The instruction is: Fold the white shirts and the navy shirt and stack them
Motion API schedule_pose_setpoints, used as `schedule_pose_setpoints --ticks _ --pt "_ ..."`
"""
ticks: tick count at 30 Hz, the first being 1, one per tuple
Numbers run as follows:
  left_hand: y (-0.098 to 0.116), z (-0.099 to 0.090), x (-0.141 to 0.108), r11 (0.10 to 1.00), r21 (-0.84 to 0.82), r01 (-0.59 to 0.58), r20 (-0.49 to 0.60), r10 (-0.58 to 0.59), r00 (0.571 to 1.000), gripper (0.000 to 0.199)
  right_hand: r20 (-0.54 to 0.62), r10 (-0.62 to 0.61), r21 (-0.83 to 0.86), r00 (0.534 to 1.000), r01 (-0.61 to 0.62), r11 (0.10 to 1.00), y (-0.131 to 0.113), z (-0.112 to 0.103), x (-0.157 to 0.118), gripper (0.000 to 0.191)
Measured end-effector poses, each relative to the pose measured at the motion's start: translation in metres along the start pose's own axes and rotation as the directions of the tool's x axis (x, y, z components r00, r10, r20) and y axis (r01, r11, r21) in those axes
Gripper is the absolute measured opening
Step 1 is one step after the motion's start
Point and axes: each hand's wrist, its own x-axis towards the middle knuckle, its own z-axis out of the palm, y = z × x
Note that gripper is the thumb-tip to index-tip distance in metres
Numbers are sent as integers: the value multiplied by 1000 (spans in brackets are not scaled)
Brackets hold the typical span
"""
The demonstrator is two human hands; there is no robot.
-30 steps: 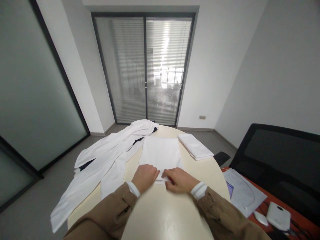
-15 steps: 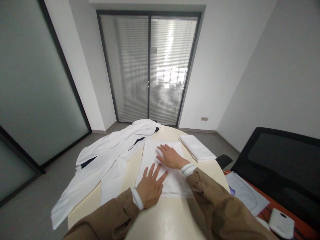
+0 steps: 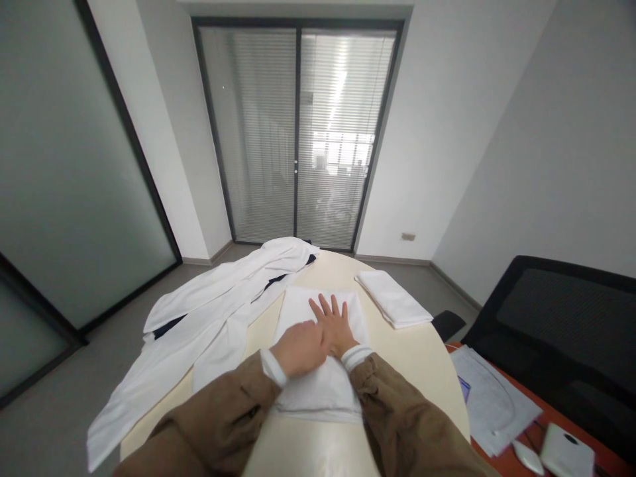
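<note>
A white cloth garment [image 3: 320, 397], folded into a rectangle, lies flat on the round cream table [image 3: 342, 447] in front of me. My right hand [image 3: 335, 328] presses on its middle, palm down with the fingers spread. Curled over the same garment is my left hand [image 3: 301, 348], its knuckles up against the base of my right hand. The left fingertips are hidden, so I cannot see whether cloth is pinched in them.
Loose white garments [image 3: 218, 324] with dark parts drape over the table's left edge. A folded white cloth [image 3: 395, 298] lies at the right. Beyond it are a black mesh chair [image 3: 561, 318], papers [image 3: 491, 397], a white mouse [image 3: 527, 457] and a white device [image 3: 566, 450] on a red surface.
My left hand has gone from spread flat to curled and moved up beside my right hand. My right hand has turned more upright, and the folded garment sits slightly nearer.
</note>
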Motion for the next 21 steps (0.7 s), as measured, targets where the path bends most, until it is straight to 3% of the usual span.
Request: schedule_pose_setpoints --ticks 2,4,6,10,14,18,21 --pt "-7 -1 32 999 -16 51 -233 -54 971 43 3 -4 -16 1000 4 1000 -2 1 -3 77" --pt "-18 10 54 991 1 137 -345 -129 930 47 -23 29 4 999 -29 1000 -3 3 -5 74" --pt "-32 27 63 974 -7 227 -334 -216 917 51 -54 90 32 994 -89 996 -3 5 -7 67" --pt "-52 58 62 961 22 277 -361 -250 898 56 -112 262 20 959 -262 965 3 5 -8 61" --pt "-56 63 59 922 23 387 -421 -342 840 58 -131 376 17 917 -377 926 23 -3 -4 59" --pt "-58 58 58 887 -33 461 -434 -428 793 57 -268 281 197 922 -233 952 69 -12 2 42" --pt "-64 59 57 899 -61 435 -439 -415 797 56 -401 280 405 872 -105 908 113 -8 8 43"
